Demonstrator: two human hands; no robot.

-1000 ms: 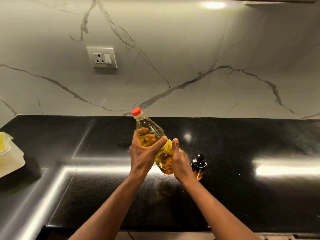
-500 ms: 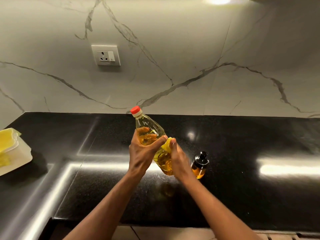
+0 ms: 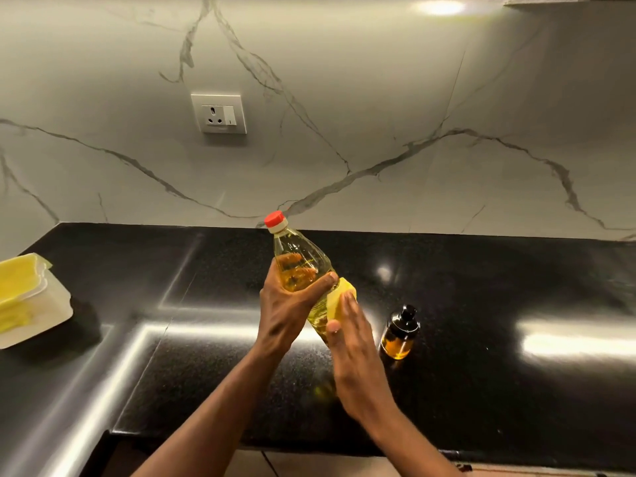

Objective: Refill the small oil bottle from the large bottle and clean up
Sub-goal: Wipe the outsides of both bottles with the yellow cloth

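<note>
My left hand (image 3: pixel 287 306) grips the large oil bottle (image 3: pixel 299 259) around its middle and holds it tilted above the black counter (image 3: pixel 481 277). The bottle is clear plastic with yellow oil inside, and its red cap (image 3: pixel 274 220) is on. My right hand (image 3: pixel 351 342) presses a yellow cloth (image 3: pixel 339 297) against the lower side of the bottle. The small oil bottle (image 3: pixel 399 333) stands upright on the counter just right of my right hand, amber glass with a black top, apart from both hands.
A white tray (image 3: pixel 51 311) holding yellow cloths sits at the counter's left edge. A marble backsplash with a wall socket (image 3: pixel 220 113) rises behind the counter. The counter's front edge (image 3: pixel 309 445) runs below my forearms.
My right hand has slid down the bottle's side with the yellow cloth, its fingers now flatter. The left hand keeps its grip. The camera has shifted slightly.
</note>
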